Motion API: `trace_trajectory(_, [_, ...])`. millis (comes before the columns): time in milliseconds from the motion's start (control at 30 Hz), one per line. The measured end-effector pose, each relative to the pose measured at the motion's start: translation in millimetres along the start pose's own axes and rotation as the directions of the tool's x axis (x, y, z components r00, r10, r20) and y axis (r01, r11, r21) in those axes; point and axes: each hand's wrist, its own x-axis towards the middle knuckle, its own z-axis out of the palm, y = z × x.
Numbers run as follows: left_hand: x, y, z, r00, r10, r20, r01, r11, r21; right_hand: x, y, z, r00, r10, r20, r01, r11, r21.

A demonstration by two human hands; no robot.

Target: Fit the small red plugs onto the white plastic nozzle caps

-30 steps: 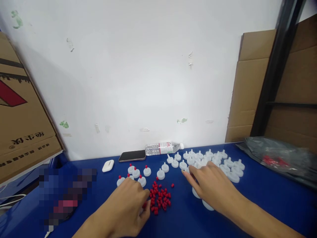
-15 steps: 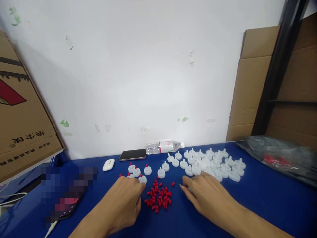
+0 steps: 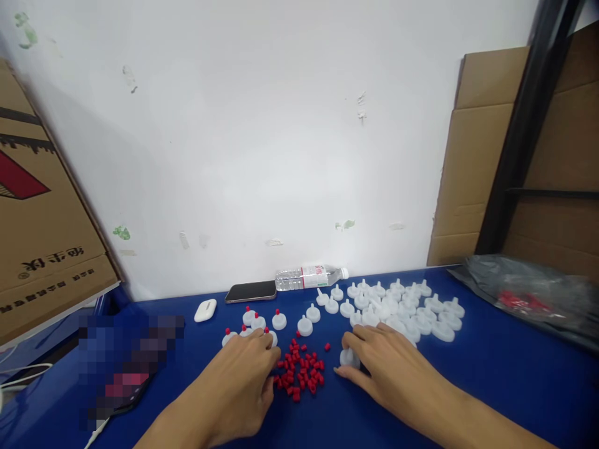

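In the lower middle of the frame, on the blue table [image 3: 491, 374], a white cap [image 3: 349, 357] is sitting between the thumb and forefinger of the right hand [image 3: 388, 368], which is closing around it from the right. The cap is resting on the tabletop, just right of the red plugs [image 3: 299, 371].

The plugs are lying in a small loose heap at the centre bottom. The left hand [image 3: 238, 380] is lying palm down at the heap's left edge, its fingers curling down among the nearest plugs. Whether it is pinching one is impossible to tell, since the fingertips are hiding under the hand.

Just above the left hand, a few plugged caps [image 3: 256, 322] are standing upright, each with a red tip on its spout. Right of centre, above the right hand, a spread of plain caps [image 3: 412, 308] is covering the table, many of them touching.

Along the back edge, against the white wall [image 3: 281, 125], a dark phone [image 3: 250, 292] is lying flat, with a water bottle [image 3: 311, 277] on its side just right of it and a small white case [image 3: 204, 310] to its left.

At the far left a cardboard box [image 3: 42, 237] is leaning into view. At the right edge a grey plastic bag [image 3: 528, 293] is lying on the table below a black post [image 3: 528, 125] and flat cardboard sheets [image 3: 472, 156].
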Motion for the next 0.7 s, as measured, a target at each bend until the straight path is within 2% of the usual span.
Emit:
trace_trajectory(200, [1.4,-1.9,7.8,1.0,0.013,0.0,-0.013,1.0,0.012,2.2,-1.6,-7.4,1.0,-0.006,-0.015,0.006,0.999,0.038])
trace_trajectory(400, [5.5,-3.9,14.3,0.999,0.036,0.002,-0.036,0.999,0.038,1.4,-3.4,-4.4,1.0,-0.012,0.003,0.012,0.999,0.032])
trace_trajectory(700, [1.9,-2.5,9.8,1.0,-0.01,0.03,0.01,1.0,0.025,2.3,-5.2,-6.1,1.0,-0.002,0.032,0.001,0.999,0.046])
